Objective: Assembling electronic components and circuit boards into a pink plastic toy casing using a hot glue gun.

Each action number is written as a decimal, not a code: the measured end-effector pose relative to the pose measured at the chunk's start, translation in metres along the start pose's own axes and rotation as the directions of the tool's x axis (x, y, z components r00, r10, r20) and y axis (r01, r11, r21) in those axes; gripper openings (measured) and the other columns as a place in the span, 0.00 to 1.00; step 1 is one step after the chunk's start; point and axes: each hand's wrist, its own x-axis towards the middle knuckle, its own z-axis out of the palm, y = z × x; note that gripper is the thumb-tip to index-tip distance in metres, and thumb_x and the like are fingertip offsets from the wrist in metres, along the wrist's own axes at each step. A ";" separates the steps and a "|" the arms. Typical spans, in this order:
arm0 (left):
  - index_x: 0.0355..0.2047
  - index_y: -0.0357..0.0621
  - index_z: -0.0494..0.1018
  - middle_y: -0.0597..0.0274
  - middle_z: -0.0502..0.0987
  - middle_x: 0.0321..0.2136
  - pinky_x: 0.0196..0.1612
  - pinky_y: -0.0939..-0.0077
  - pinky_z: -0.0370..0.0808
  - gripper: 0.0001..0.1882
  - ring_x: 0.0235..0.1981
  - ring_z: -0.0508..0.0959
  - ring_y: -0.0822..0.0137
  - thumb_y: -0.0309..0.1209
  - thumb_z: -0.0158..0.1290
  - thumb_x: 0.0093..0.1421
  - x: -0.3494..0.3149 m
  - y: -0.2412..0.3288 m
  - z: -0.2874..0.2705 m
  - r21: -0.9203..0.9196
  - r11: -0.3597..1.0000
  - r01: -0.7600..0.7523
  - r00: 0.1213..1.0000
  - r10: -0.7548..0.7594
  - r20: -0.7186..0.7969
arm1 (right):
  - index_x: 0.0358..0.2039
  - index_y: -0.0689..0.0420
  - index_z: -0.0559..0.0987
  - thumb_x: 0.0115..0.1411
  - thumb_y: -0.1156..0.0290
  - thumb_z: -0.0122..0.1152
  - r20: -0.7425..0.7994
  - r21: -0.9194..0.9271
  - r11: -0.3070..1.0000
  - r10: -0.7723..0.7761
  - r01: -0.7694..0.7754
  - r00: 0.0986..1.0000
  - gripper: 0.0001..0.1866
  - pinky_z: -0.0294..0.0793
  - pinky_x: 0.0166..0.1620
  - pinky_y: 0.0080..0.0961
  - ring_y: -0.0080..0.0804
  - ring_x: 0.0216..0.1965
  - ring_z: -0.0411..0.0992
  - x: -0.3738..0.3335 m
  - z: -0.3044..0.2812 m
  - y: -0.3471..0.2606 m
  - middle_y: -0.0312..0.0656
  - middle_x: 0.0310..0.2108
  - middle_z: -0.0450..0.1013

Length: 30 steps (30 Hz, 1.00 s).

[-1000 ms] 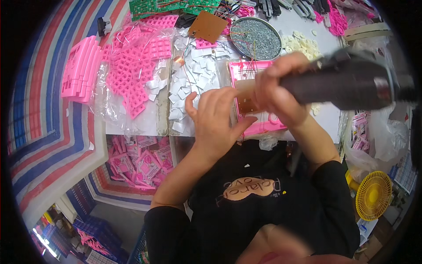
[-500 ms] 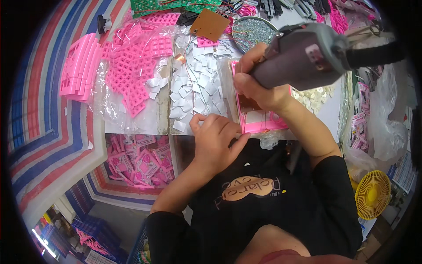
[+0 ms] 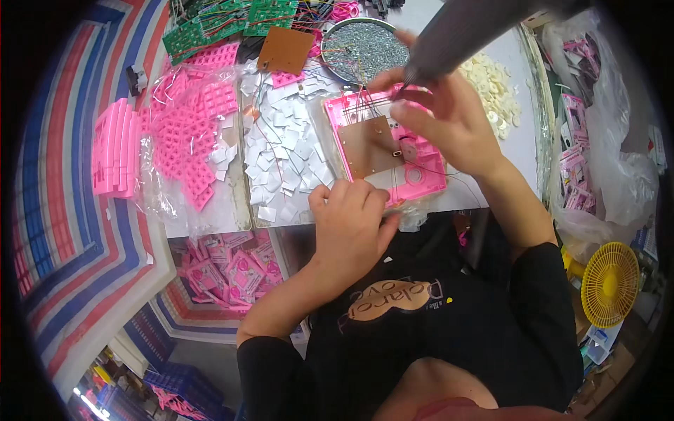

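A shallow pink plastic case (image 3: 430, 184) lies open side up at the table's front edge. Inside it sits a brown circuit board (image 3: 366, 149), with thin wires running out. My left hand (image 3: 349, 217) grips the case's near left corner, fingers bent over the rim and thumb along the front. Above the case's right side is my right hand (image 3: 456, 123), thumb and fingers apart. A dark power screwdriver (image 3: 467, 31), blurred by motion, slants past these fingers at the upper right and hides part of them; they do not look wrapped round it.
Behind the case stands a round tray of small screws (image 3: 365, 45). White paper squares (image 3: 281, 151), pink keypad pieces (image 3: 184, 137) and stacked pink covers (image 3: 116, 149) lie to the left. Green circuit boards (image 3: 210, 31) lie farther back. Cream discs (image 3: 491, 88) are at the right, beyond them a yellow fan (image 3: 609, 284).
The screwdriver has risen to the upper right, and my right hand's fingers have loosened from around it. The case's inside now shows. My left hand stays at its corner.
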 end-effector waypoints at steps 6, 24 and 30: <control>0.32 0.45 0.77 0.60 0.74 0.29 0.40 0.62 0.67 0.07 0.34 0.75 0.57 0.24 0.63 0.52 0.019 -0.017 -0.014 -0.119 0.992 -0.053 0.997 0.060 0.051 | 0.55 0.57 0.79 0.59 0.79 0.63 0.391 -0.365 0.928 0.075 0.080 0.917 0.22 0.78 0.40 0.28 0.34 0.37 0.80 -0.038 -0.024 0.013 0.44 0.42 0.82; 0.47 0.33 0.77 0.59 0.82 0.40 0.42 0.81 0.79 0.14 0.38 0.81 0.76 0.17 0.59 0.60 0.019 -0.026 -0.012 -0.553 0.774 0.309 0.950 -0.282 0.136 | 0.43 0.59 0.82 0.57 0.77 0.64 0.252 -0.403 0.907 0.238 -0.122 0.938 0.12 0.75 0.31 0.27 0.32 0.26 0.77 -0.048 -0.006 0.004 0.42 0.32 0.80; 0.46 0.36 0.78 0.57 0.83 0.38 0.39 0.78 0.80 0.14 0.37 0.83 0.69 0.17 0.58 0.59 0.023 -0.026 -0.016 -0.389 0.906 0.169 0.986 -0.156 0.067 | 0.43 0.61 0.83 0.60 0.75 0.61 0.122 -0.361 0.927 0.160 -0.107 0.980 0.11 0.75 0.31 0.27 0.33 0.25 0.77 -0.062 0.012 0.008 0.44 0.29 0.80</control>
